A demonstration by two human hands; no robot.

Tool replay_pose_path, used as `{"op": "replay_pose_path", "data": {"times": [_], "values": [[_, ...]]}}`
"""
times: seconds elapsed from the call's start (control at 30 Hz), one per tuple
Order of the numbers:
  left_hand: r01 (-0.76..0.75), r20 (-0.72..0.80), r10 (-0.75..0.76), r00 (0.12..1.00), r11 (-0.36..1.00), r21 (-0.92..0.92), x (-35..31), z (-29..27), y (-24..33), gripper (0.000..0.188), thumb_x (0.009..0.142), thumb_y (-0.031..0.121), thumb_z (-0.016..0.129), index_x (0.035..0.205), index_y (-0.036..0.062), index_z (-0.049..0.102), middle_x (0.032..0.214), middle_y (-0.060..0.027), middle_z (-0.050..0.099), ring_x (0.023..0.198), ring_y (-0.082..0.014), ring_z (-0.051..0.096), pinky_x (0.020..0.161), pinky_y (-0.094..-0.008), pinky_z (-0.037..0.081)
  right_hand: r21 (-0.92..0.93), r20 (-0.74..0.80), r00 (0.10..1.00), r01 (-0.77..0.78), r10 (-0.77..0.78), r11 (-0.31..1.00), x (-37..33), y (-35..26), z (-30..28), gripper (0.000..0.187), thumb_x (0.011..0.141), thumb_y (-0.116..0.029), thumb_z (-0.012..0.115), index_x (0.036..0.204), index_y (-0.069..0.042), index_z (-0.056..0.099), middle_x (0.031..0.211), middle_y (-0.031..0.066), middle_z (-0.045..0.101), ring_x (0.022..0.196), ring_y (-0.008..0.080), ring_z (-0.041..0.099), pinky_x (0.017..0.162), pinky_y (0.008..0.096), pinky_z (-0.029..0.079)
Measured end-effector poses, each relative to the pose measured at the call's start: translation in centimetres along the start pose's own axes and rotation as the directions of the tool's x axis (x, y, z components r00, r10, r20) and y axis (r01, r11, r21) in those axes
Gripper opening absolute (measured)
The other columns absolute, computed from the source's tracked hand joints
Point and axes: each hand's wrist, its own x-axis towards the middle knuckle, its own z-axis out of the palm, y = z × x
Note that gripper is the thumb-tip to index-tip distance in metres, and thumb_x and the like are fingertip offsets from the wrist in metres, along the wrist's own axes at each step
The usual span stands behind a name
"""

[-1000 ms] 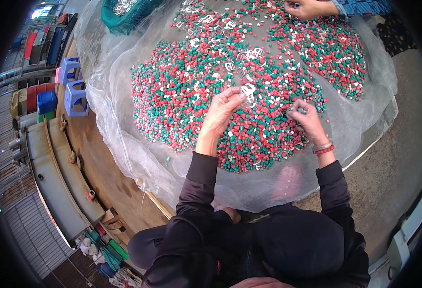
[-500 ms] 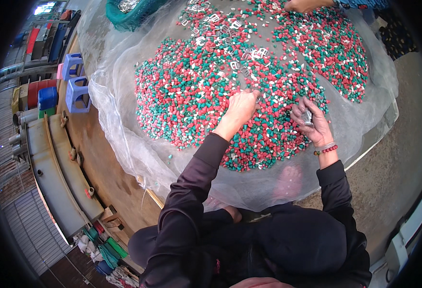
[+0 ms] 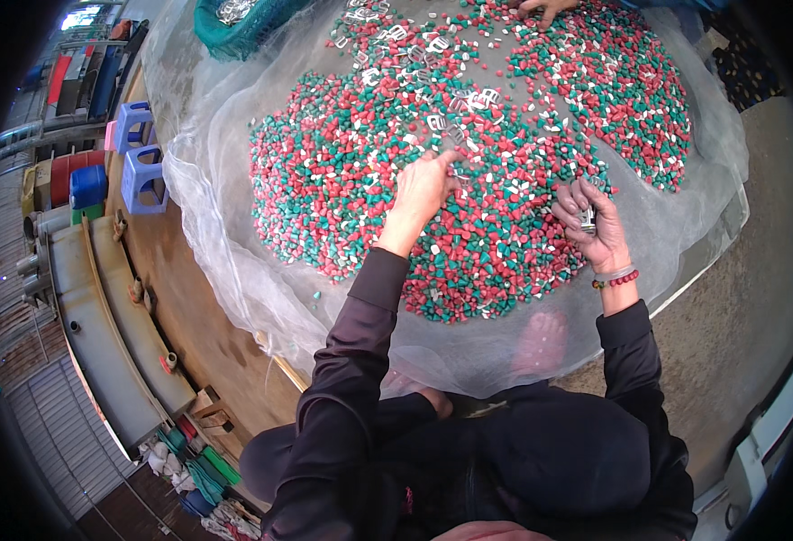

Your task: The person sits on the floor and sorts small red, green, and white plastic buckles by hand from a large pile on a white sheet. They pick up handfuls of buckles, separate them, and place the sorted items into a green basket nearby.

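Note:
My left hand [image 3: 421, 191] is over the heap of small red, green and white cone-shaped pieces [image 3: 351, 171], index finger stretched toward some silver metal buckles [image 3: 453, 135]; nothing shows in its grasp. To the right, my right hand [image 3: 599, 225] is turned palm inward with fingers curled around a few shiny metal buckles [image 3: 587, 219]. It hovers by the heap's right edge. More flat metal buckles [image 3: 479, 97] lie scattered over the heap farther off.
Sheer white netting [image 3: 225, 261] spreads beneath the pieces. A second pile [image 3: 640, 99] lies at the far right, where a co-worker's hand [image 3: 550, 9] reaches in. At the far left sits a green mesh basket [image 3: 225, 41] holding metal parts. Blue plastic stools [image 3: 144, 180] stand left.
My left hand has moved left and slightly away from me, its index finger now extended. The right hand stays nearly in place with the buckles. The co-worker's hand has shifted and spread its fingers.

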Motion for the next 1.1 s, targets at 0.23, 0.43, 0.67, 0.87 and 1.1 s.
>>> {"op": "replay_pose_path", "data": {"times": [0.23, 0.43, 0.67, 0.87, 1.1], "values": [[0.185, -0.008, -0.193, 0.981, 0.953, -0.239, 0.5, 0.0, -0.8, 0.023, 0.084, 0.028, 0.071, 0.09, 0.0063, 0.066, 0.084, -0.0099, 0.064, 0.073, -0.0221, 0.063, 0.061, -0.0374, 0.047, -0.904, -0.051, 0.989, 0.013, -0.139, 0.427, -0.1, 0.7, -1.1, 0.031, 0.089, -0.02, 0.064, 0.114, -0.002, 0.062, 0.081, 0.0078, 0.064, 0.069, 0.0145, 0.06, 0.053, 0.0264, 0.047], [0.03, 0.073, -0.059, 0.996, -0.533, -0.845, -0.8, -3.5, 0.0, 0.012, 0.084, 0.008, 0.053, 0.074, 0.0064, 0.046, 0.082, -0.004, 0.05, 0.063, -0.013, 0.043, 0.046, -0.022, 0.034, -0.9, 0.016, 0.992, -0.04, -0.126, -0.433, 2.1, 7.9, 0.1, 0.045, 0.081, -0.011, 0.056, 0.126, -0.008, 0.058, 0.076, 0.0217, 0.065, 0.072, 0.0369, 0.065, 0.066, 0.0477, 0.051], [0.002, 0.049, -0.088, 0.995, -0.467, -0.884, 0.4, -5.1, 0.1, 0.008, 0.087, 0.005, 0.054, 0.088, 0.0085, 0.048, 0.085, -0.0036, 0.043, 0.076, -0.013, 0.045, 0.044, -0.0185, 0.037, -0.791, 0.089, 0.971, 0.203, 0.22, -0.577, 1.8, 11.0, 2.9, 0.046, 0.079, -0.006, 0.052, 0.122, -0.014, 0.063, 0.068, 0.0184, 0.062, 0.065, 0.0337, 0.064, 0.056, 0.045, 0.05], [0.253, 0.023, -0.255, 0.967, 0.937, -0.242, 1.4, -4.9, -0.7, 0.022, 0.085, 0.024, 0.068, 0.093, 0.004, 0.064, 0.076, -0.0111, 0.062, 0.068, -0.0229, 0.06, 0.061, -0.036, 0.049, -0.697, -0.074, 0.991, 0.026, 0.109, -0.717, -0.4, 7.4, 1.7, 0.041, 0.081, -0.007, 0.055, 0.119, -0.02, 0.067, 0.07, 0.0163, 0.064, 0.067, 0.0324, 0.065, 0.057, 0.0444, 0.051], [0.231, -0.081, -0.234, 0.969, 0.972, -0.043, 4.3, -2.6, -2.9, 0.041, 0.08, 0.034, 0.074, 0.111, 0.0087, 0.063, 0.089, -0.015, 0.07, 0.082, -0.0304, 0.067, 0.074, -0.0418, 0.051, -0.95, -0.118, 0.89, -0.23, -0.441, -0.21, -1.8, -3.4, 1.0, 0.034, 0.086, -0.02, 0.063, 0.119, -0.01, 0.063, 0.084, 0.0164, 0.069, 0.081, 0.0361, 0.066, 0.071, 0.0438, 0.051]]}}
